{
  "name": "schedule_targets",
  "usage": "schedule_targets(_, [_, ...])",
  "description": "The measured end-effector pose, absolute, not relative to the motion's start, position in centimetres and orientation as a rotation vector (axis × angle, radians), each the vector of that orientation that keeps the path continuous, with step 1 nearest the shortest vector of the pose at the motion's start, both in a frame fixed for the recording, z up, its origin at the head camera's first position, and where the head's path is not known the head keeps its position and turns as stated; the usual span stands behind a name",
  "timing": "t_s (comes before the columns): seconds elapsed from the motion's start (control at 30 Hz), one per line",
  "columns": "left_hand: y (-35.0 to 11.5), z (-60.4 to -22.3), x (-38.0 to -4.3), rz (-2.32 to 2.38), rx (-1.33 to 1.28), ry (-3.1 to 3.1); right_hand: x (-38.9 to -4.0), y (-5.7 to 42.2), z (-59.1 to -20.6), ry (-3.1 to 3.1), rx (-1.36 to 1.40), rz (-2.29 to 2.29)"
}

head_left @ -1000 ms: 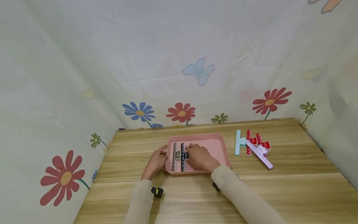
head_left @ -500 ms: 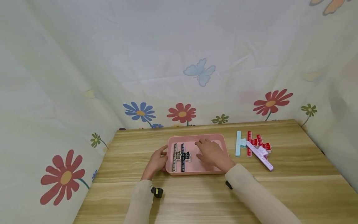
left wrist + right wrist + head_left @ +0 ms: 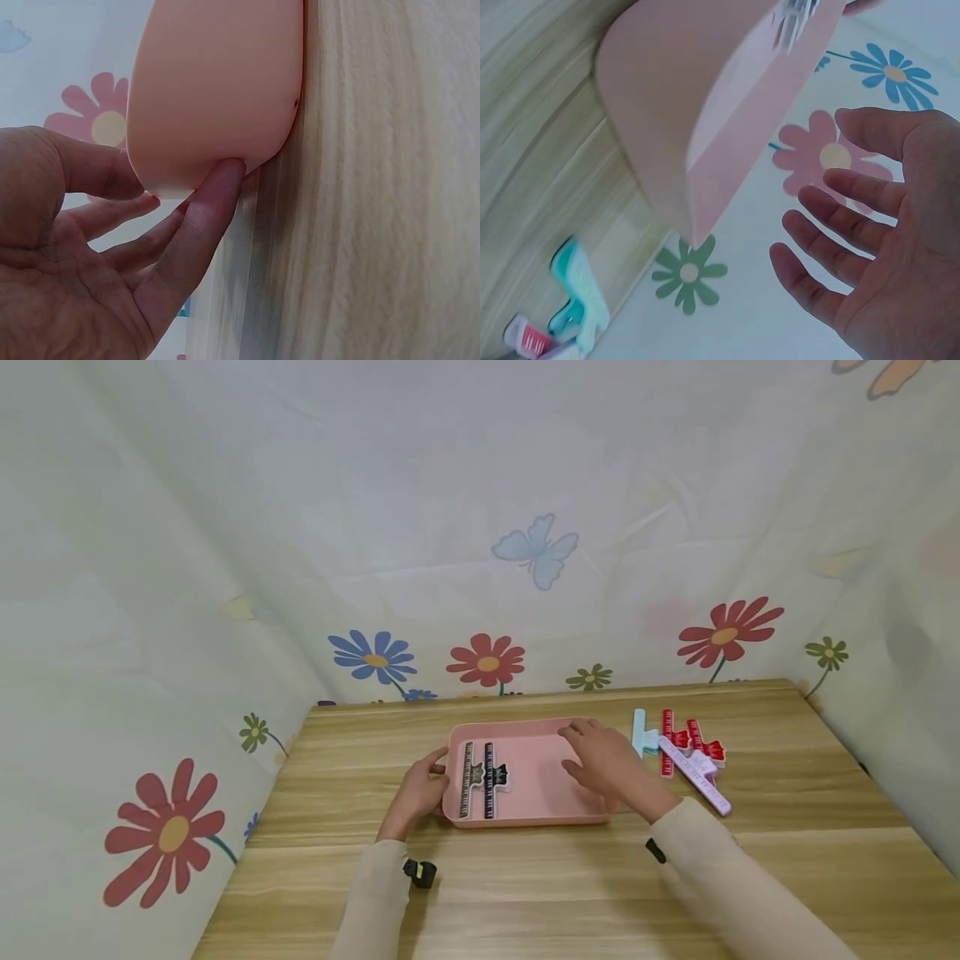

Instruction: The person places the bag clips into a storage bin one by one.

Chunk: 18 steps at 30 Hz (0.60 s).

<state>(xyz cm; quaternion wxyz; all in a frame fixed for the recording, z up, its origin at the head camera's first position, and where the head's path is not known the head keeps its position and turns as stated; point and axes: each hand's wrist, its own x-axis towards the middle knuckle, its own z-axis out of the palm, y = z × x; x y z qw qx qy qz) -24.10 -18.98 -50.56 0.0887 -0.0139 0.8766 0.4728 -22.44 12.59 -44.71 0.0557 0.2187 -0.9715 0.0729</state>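
A pink tray [image 3: 540, 820] lies on the wooden table. Two clips with piano-key print stand side by side in its left part: a dark brown-grey clip [image 3: 467, 781] and a black clip [image 3: 491, 781]. My left hand [image 3: 417, 789] holds the tray's left end, its fingertips against the outer wall and rim in the left wrist view. My right hand [image 3: 607, 764], holding nothing, hovers above the tray's right end with its fingers [image 3: 832, 255] spread and slightly bent. Right of the tray lie a light blue clip [image 3: 640, 731], partly hidden by that hand, two red clips [image 3: 667, 760] and a lavender clip [image 3: 693, 774].
The lavender clip lies across the red clips. A flower-print curtain [image 3: 420, 568] rises behind the wooden table [image 3: 525, 885] and at both sides. Black wrist cameras [image 3: 422, 873] are worn on both wrists.
My right hand has let go of the black clip in the tray and moved right, to the tray's right end. The left hand stays at the tray's left end.
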Motion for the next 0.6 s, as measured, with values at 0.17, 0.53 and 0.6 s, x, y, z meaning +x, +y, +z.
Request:
schedule_targets(0.17, [-19.0, -50.6, -24.1, 1.397, -0.045, 2.614, -22.1, 14.1, -45.0, -2.928, 0.639, 0.261])
schedule_targets(0.53, [-19.0, -50.6, -24.1, 1.404, -0.036, 2.616, -21.7, 18.0, -45.5, -2.971, 0.509, 0.361])
schedule_targets(0.6, [-19.0, -50.6, -24.1, 1.405, -0.035, 2.614, -21.7, 18.8, -45.6, -2.965, 0.495, 0.369])
